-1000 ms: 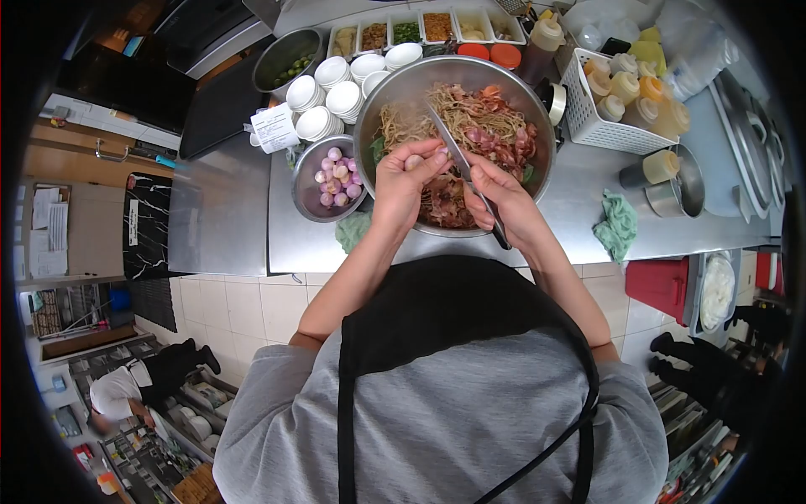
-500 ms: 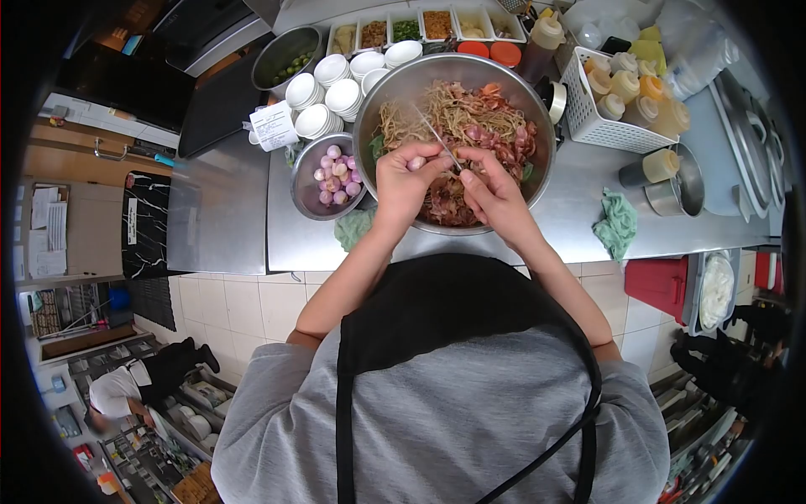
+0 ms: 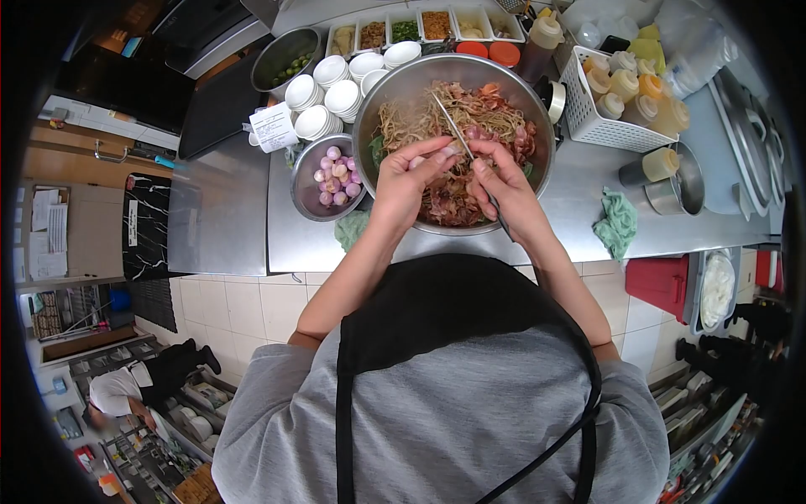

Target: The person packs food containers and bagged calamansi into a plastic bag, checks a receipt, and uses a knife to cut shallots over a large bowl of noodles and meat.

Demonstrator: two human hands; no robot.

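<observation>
Over a large steel bowl (image 3: 359,126) full of shallot skins and roots (image 3: 462,105), both my hands work close together. My left hand (image 3: 405,181) is closed round a shallot (image 3: 416,161), mostly covered by the fingers. A small knife (image 3: 450,119) is gripped in my right hand (image 3: 507,186), its blade pointing up and away and its dark handle running down past the palm. Right thumb and forefinger pinch near the blade's base, beside the left fingertips. A smaller steel bowl (image 3: 302,191) at the left holds several peeled pink shallots (image 3: 336,175).
Stacked white cups (image 3: 342,97) and a pot of green limes (image 3: 290,69) stand behind the small bowl. A white basket (image 3: 600,126) of squeeze bottles is at the right. Green cloths (image 3: 617,223) lie on the steel counter (image 3: 579,189). Another person (image 3: 126,386) stands at lower left.
My right hand has shifted slightly right and turned the knife, so its blade now reaches higher over the bowl and its handle shows. My left fingers have moved slightly right.
</observation>
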